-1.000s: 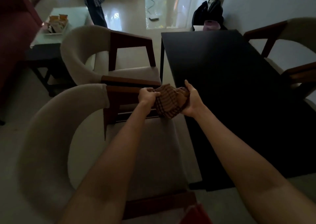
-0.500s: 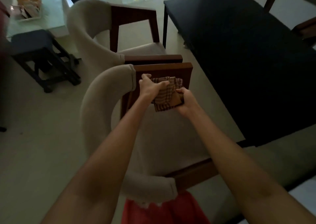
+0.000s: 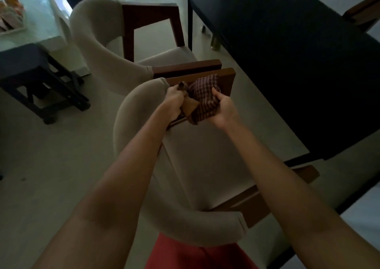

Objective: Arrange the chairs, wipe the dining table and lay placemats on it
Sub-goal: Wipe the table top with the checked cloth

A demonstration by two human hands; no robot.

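Note:
A brown checked cloth is bunched between both hands above the near chair's far wooden armrest. My left hand grips its left end; my right hand holds its right side. The near beige chair with wooden arms stands directly below me, just left of the dark dining table. A second beige chair stands behind it, its arm close against the near chair's arm. No placemats are in view.
A dark stool stands on the floor at left, beside a pale low table carrying a tray of packets. Part of another wooden chair shows beyond the dining table's far side. A person's legs are at the top.
The view has tilted down and drawn back from the table. Both hands have kept hold of the cloth and reworked it, now with the right hand cupped under it.

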